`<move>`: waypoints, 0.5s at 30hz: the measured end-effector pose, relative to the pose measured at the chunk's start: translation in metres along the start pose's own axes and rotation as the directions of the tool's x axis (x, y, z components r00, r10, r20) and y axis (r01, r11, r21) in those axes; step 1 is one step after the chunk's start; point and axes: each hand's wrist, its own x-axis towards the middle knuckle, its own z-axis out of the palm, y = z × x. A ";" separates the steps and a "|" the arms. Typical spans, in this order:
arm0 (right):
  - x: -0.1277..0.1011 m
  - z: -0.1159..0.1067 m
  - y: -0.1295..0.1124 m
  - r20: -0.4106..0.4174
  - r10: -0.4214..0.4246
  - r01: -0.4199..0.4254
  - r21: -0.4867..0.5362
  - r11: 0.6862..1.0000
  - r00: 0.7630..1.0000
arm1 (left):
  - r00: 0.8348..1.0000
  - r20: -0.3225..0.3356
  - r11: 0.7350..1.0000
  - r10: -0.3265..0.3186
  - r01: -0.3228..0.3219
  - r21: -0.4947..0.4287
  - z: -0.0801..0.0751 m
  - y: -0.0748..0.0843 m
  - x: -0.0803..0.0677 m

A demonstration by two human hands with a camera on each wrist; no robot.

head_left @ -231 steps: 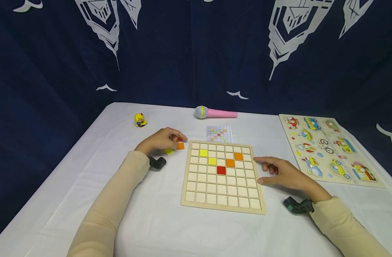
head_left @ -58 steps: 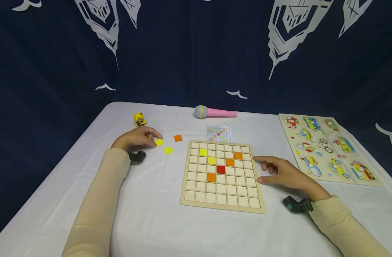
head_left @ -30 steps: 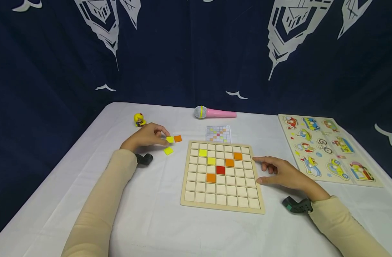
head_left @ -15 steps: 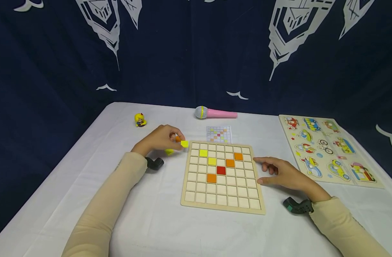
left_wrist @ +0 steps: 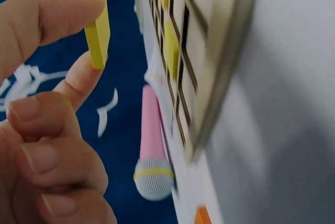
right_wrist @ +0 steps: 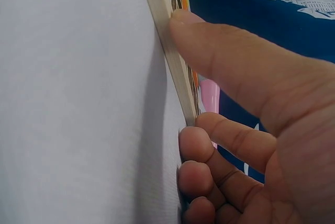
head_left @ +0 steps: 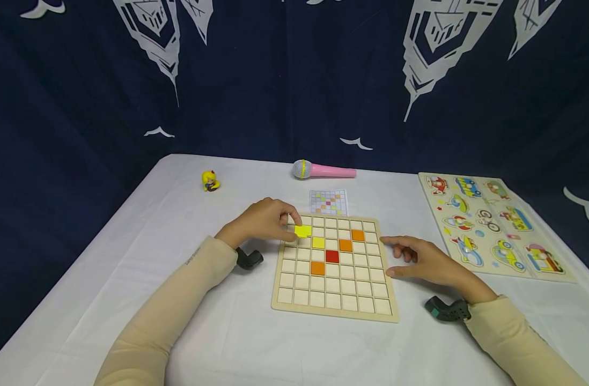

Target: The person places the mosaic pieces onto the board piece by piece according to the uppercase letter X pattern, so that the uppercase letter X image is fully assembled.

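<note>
My left hand [head_left: 265,220] pinches a yellow square tile [left_wrist: 99,35] between thumb and index finger, its other fingers curled. In the head view, the tile is over the upper left of the wooden grid board [head_left: 334,315], overlapping a yellow tile set there. Another yellow tile [head_left: 318,243], a red tile [head_left: 332,257] and three orange ones, one at lower left [head_left: 317,268], lie in cells. My right hand [head_left: 422,260] rests at the board's right edge, thumb and index fingertips touching it, fingers relaxed. A loose orange tile [left_wrist: 202,216] shows in the left wrist view.
Behind the board lies a printed pattern card [head_left: 328,202], with a pink toy microphone [head_left: 330,171] beyond it. A yellow-haired figurine [head_left: 210,181] sits at the back left. To the right is a picture puzzle board [head_left: 485,217]. A dark curtain [head_left: 294,80] hangs behind the table.
An orange tile has come into a lower-left cell since the oldest frame. My left hand has taken a yellow tile from the table and carried it right, over the board. The right hand stays put.
</note>
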 end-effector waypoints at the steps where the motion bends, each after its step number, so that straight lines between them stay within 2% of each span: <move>1: 0.000 0.000 0.000 0.000 -0.002 0.002 0.000 1.000 1.000 | 1.000 0.002 1.000 0.004 -0.004 0.011 0.002 0.003 0.000; 10: 0.001 0.001 0.000 -0.008 -0.007 0.007 -0.008 1.000 1.000 | 0.998 0.036 0.997 0.059 -0.061 0.051 0.020 0.030 -0.001; 15: 0.001 0.000 -0.001 0.006 0.001 -0.001 -0.004 1.000 1.000 | 0.999 0.019 0.996 0.049 -0.051 0.078 0.030 0.043 -0.001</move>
